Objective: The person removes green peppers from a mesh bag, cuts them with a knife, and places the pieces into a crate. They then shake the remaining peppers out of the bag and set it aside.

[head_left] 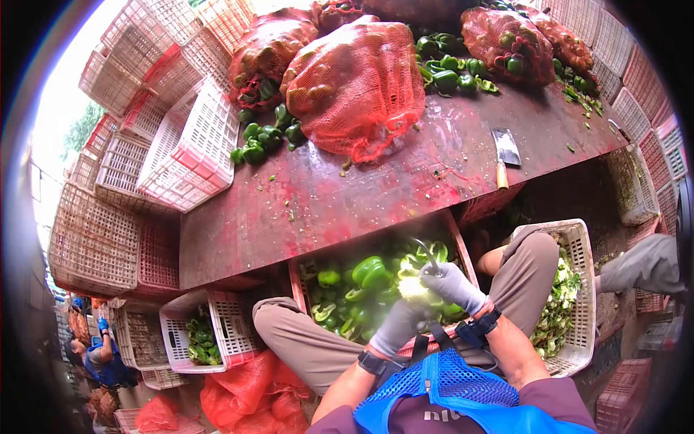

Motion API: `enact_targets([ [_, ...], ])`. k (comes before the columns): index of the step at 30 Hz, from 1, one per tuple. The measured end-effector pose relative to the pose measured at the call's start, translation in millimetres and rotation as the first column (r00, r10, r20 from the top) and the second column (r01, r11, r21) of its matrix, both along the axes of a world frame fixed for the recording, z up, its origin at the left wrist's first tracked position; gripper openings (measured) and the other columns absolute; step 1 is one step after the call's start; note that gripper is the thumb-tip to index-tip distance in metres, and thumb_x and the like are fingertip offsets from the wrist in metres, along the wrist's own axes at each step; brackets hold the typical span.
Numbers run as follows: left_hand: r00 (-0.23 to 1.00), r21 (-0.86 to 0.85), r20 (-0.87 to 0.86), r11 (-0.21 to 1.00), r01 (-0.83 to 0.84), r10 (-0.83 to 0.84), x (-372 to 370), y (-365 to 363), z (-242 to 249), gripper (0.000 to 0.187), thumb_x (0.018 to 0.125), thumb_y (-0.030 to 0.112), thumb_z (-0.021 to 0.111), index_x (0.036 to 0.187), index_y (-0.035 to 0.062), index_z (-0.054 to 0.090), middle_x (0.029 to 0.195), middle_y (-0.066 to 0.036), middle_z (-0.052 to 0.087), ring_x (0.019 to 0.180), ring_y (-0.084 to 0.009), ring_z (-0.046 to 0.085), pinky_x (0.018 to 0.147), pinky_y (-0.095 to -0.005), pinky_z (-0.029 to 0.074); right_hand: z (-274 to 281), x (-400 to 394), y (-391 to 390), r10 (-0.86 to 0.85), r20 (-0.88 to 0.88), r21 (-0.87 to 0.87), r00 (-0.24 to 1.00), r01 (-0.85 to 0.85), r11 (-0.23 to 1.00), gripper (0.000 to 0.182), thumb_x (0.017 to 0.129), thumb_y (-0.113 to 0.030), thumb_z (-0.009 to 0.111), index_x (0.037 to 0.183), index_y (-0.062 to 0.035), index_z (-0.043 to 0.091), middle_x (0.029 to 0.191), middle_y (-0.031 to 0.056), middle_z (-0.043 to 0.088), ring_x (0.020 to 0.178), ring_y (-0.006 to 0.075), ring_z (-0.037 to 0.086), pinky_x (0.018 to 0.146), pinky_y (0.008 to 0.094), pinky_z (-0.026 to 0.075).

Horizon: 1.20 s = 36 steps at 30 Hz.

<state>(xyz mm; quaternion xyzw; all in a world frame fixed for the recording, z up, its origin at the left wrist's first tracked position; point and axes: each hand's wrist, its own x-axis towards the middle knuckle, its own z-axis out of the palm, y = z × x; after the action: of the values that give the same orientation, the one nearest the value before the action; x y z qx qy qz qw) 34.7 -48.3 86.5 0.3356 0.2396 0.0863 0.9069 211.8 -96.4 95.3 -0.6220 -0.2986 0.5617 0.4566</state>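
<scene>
My gloved left hand is closed at the lower side of a pale cut green pepper, its inside facing up. My gloved right hand is closed around a thin curved metal tool, which arcs up beside the pepper; its handle is hidden in the glove. Both hands are close together above a crate between my knees. Whole and cut green peppers fill this crate.
A red-stained table carries red mesh sacks, loose green peppers and a cleaver. By my right knee, a white crate holds pepper scraps. Crates are stacked leftward. Another person is at far left.
</scene>
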Motion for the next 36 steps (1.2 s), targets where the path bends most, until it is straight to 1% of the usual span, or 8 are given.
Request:
enact_targets([
  [9, 0.939, 0.469, -0.338, 0.876, 0.117, 0.056, -11.9, 12.6, 12.1, 0.009, 0.090, 0.016, 0.066, 0.092, 0.0078, 0.062, 0.072, 0.005, 0.054, 0.055, -0.0060, 0.047, 0.049, -0.0232, 0.037, 28.5, -14.2, 5.4, -0.153, 0.767, 0.368, 0.623, -0.232, 0.900, 0.011, 0.083, -0.011, 0.069, 0.091, -0.0042, 0.066, 0.076, 0.0140, 0.063, 0.068, 0.0232, 0.064, 0.061, 0.0332, 0.050],
  [11, 0.916, 0.693, -0.379, 0.696, 0.186, 0.132, -20.1, 20.2, -6.2, 0.010, 0.089, 0.017, 0.066, 0.088, 0.0074, 0.064, 0.071, 0.003, 0.056, 0.056, -0.0065, 0.049, 0.050, -0.0245, 0.040, 25.8, 4.0, 4.5, -0.349, 0.619, 0.528, 0.704, -0.044, 0.848, 0.012, 0.085, -0.013, 0.069, 0.094, -0.0057, 0.066, 0.082, 0.0142, 0.064, 0.073, 0.0317, 0.064, 0.062, 0.0376, 0.051],
  [12, 0.931, 0.970, -0.196, 0.201, 0.138, 0.307, -22.5, 30.0, -5.1, 0.012, 0.086, 0.019, 0.068, 0.083, 0.0070, 0.065, 0.067, -0.001, 0.059, 0.058, -0.0138, 0.055, 0.054, -0.0294, 0.045, 36.3, 14.5, 0.7, -0.443, 0.512, 0.556, 0.736, 0.109, 0.824, 0.013, 0.083, -0.006, 0.070, 0.095, -0.0036, 0.066, 0.085, 0.0130, 0.066, 0.072, 0.0261, 0.065, 0.063, 0.0349, 0.052],
  [15, 0.703, 0.789, -0.392, -0.176, 0.588, 0.593, -22.3, 63.8, -8.9, 0.042, 0.080, 0.031, 0.073, 0.114, 0.0093, 0.063, 0.110, -0.011, 0.064, 0.094, -0.0309, 0.062, 0.078, -0.0428, 0.049, 75.5, 68.4, -24.5, -0.647, 0.563, 0.628, 0.515, 0.243, 0.739, 0.008, 0.087, -0.003, 0.068, 0.094, -0.0019, 0.066, 0.088, 0.0085, 0.066, 0.076, 0.0169, 0.063, 0.068, 0.0294, 0.050],
  [18, 0.583, 0.556, -0.540, -0.263, 0.788, 0.607, -13.0, 81.2, -36.1, 0.065, 0.082, 0.042, 0.069, 0.138, 0.0170, 0.047, 0.127, -0.013, 0.053, 0.103, -0.0319, 0.056, 0.082, -0.0444, 0.047, 90.4, 125.6, -67.3, -0.791, 0.480, 0.603, 0.379, 0.513, 0.611, 0.004, 0.093, -0.006, 0.063, 0.095, -0.0033, 0.065, 0.084, 0.0006, 0.060, 0.074, 0.0088, 0.057, 0.064, 0.0248, 0.046],
  [23, 0.513, 0.675, -0.533, -0.028, 0.737, 0.673, 4.9, 99.1, -62.5, 0.076, 0.082, 0.048, 0.069, 0.143, 0.0140, 0.040, 0.133, -0.016, 0.048, 0.107, -0.0362, 0.054, 0.085, -0.0470, 0.045, 45.3, 201.0, -155.9, -0.820, 0.555, 0.587, 0.141, 0.631, 0.507, 0.011, 0.097, -0.016, 0.061, 0.096, -0.0057, 0.064, 0.078, -0.0073, 0.053, 0.069, 0.0015, 0.046, 0.058, 0.0199, 0.038],
  [26, 0.585, 0.870, -0.293, -0.042, 0.491, 0.756, 7.6, 104.3, -79.8, 0.077, 0.083, 0.049, 0.067, 0.142, 0.0093, 0.040, 0.132, -0.017, 0.048, 0.111, -0.0382, 0.051, 0.091, -0.0493, 0.042, -11.5, 226.9, -206.8, -0.809, 0.533, 0.487, 0.248, 0.691, 0.533, 0.012, 0.096, -0.019, 0.062, 0.094, -0.0069, 0.063, 0.075, -0.0063, 0.053, 0.058, 0.0016, 0.043, 0.050, 0.0204, 0.036],
  [36, 0.527, 0.662, -0.395, -0.164, 0.731, 0.753, 45.6, 100.9, -86.7, 0.049, 0.082, 0.038, 0.067, 0.120, 0.0086, 0.055, 0.115, -0.017, 0.052, 0.108, -0.0368, 0.048, 0.092, -0.0510, 0.037, -69.5, 220.8, -226.4, -0.798, 0.567, 0.369, 0.205, 0.803, 0.468, 0.013, 0.097, -0.020, 0.060, 0.093, -0.0075, 0.061, 0.072, -0.0050, 0.051, 0.055, 0.0037, 0.043, 0.048, 0.0213, 0.036],
])
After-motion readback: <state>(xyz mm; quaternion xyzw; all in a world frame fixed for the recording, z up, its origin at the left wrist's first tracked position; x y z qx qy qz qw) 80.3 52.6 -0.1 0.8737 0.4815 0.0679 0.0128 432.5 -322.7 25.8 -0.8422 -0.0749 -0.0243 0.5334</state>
